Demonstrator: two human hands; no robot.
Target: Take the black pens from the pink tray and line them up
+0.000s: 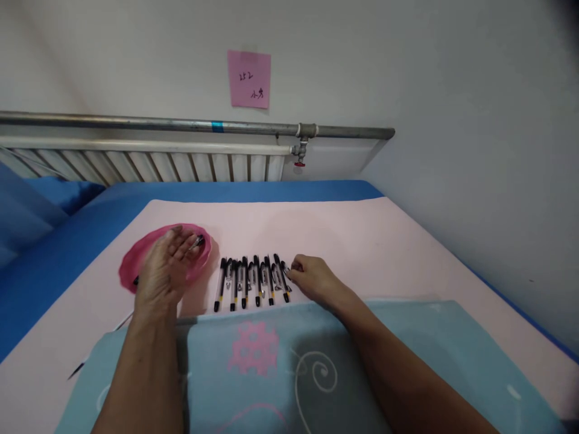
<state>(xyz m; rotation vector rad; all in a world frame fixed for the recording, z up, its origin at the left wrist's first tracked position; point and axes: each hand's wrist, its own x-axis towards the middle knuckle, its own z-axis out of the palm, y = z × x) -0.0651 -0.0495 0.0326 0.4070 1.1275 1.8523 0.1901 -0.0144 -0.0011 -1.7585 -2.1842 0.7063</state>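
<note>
Six slim clear-and-black plastic pens (257, 281) lie in a row just left of the bunched right hand (315, 276); whether it grips anything, I can't tell. Farther left, the left hand (165, 268) hangs half-curled over a pink wavy-rimmed bowl (129, 264), a small black-and-clear piece (198, 241) at its fingertips, held or loose I can't say.

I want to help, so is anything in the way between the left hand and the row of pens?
Yes, the pink bowl's right side lies between the left hand and the row of pens; past it, just pink tabletop shows.
</note>
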